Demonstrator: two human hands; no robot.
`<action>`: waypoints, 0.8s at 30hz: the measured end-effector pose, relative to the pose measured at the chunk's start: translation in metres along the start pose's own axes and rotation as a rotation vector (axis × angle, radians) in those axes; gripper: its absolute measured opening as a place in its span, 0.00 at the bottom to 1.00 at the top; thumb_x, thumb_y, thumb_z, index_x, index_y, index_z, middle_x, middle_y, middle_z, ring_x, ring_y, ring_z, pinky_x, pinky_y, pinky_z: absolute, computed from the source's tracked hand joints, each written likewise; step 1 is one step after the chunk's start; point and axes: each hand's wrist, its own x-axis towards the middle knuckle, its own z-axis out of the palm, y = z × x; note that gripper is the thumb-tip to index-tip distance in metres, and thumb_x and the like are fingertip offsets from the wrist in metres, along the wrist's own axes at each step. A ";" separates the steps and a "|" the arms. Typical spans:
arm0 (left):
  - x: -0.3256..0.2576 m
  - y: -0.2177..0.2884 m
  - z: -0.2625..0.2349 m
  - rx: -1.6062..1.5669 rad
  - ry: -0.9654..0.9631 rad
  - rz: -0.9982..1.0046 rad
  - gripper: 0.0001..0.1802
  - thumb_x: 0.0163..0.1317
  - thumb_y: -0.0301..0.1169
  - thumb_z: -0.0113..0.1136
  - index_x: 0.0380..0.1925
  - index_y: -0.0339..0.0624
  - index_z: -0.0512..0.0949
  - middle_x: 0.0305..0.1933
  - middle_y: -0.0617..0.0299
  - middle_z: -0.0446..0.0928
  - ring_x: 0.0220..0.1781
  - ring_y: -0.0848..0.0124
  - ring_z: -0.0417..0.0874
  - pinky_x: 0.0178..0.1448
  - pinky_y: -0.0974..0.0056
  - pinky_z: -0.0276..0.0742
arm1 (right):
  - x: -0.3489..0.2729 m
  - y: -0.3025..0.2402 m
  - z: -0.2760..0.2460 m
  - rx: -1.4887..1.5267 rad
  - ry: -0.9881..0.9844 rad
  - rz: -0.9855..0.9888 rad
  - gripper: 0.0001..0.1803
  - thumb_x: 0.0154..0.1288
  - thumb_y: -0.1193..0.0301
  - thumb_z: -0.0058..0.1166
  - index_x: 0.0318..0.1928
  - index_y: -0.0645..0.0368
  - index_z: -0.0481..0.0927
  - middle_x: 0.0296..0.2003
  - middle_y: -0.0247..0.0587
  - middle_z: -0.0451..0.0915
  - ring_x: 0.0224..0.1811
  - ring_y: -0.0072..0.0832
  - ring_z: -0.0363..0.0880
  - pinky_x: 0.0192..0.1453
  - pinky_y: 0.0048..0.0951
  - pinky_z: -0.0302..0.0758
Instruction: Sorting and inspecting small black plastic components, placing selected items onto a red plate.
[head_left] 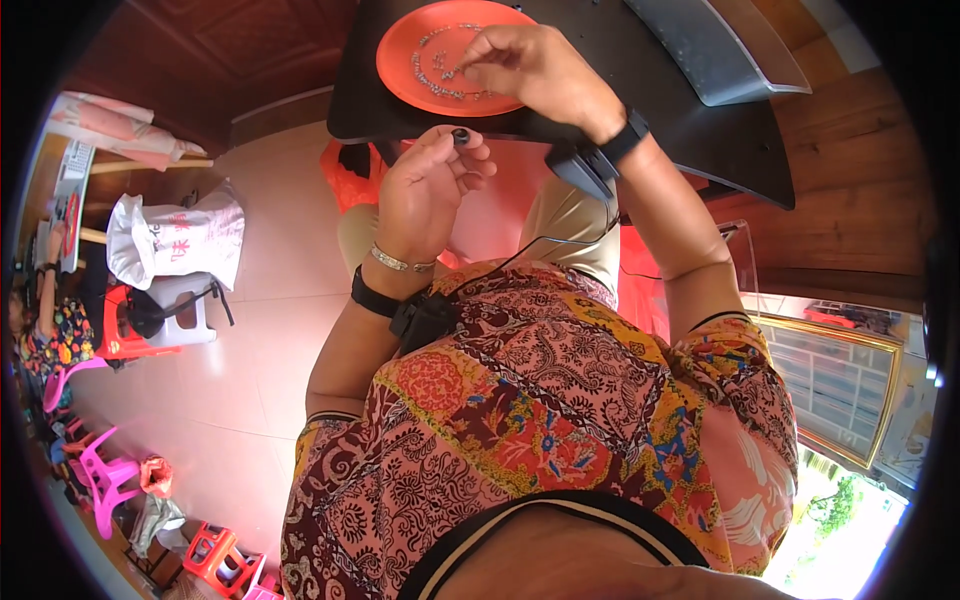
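Observation:
My left hand (425, 190) is raised in front of the table edge, palm up and fingers curled. A small black round piece (460, 137) sits between its thumb and fingers. Over the orange plate (393, 62), my right hand (540, 80) reaches down with thumb and fingertips pinched together. Whatever those fingertips hold is too small to make out. Tiny silvery pieces (428, 84) lie on the plate in a rough ring, with several more near the pinching fingers. Both my wrists wear black straps with dark boxes attached.
The plate stands on a black table (640, 115). A grey tray (725, 60) with tiny pieces lies at its right. Below the edge hangs a red bag (350, 180). To the left are a white sack (175, 240), plastic stools (215, 555) and another person (60, 330).

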 end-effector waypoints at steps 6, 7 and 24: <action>0.005 -0.004 0.010 -0.099 -0.030 -0.007 0.14 0.67 0.37 0.45 0.43 0.39 0.74 0.41 0.59 0.78 0.43 0.66 0.78 0.50 0.63 0.70 | -0.044 -0.015 0.022 0.472 0.008 -0.003 0.05 0.62 0.79 0.58 0.39 0.63 0.80 0.31 0.32 0.80 0.34 0.16 0.79 0.37 0.20 0.76; 0.006 -0.005 0.012 -0.086 -0.026 -0.016 0.15 0.67 0.37 0.45 0.44 0.39 0.74 0.42 0.60 0.77 0.44 0.68 0.78 0.50 0.63 0.70 | -0.047 -0.015 0.023 0.400 0.056 -0.040 0.04 0.62 0.79 0.58 0.38 0.62 0.80 0.31 0.32 0.80 0.34 0.16 0.79 0.37 0.20 0.76; 0.000 -0.005 0.005 -0.059 0.014 0.004 0.11 0.66 0.35 0.49 0.38 0.39 0.74 0.40 0.60 0.77 0.42 0.65 0.78 0.48 0.61 0.71 | 0.011 0.030 -0.058 -0.357 0.318 -0.153 0.06 0.58 0.70 0.57 0.34 0.57 0.82 0.32 0.41 0.82 0.35 0.39 0.81 0.40 0.33 0.77</action>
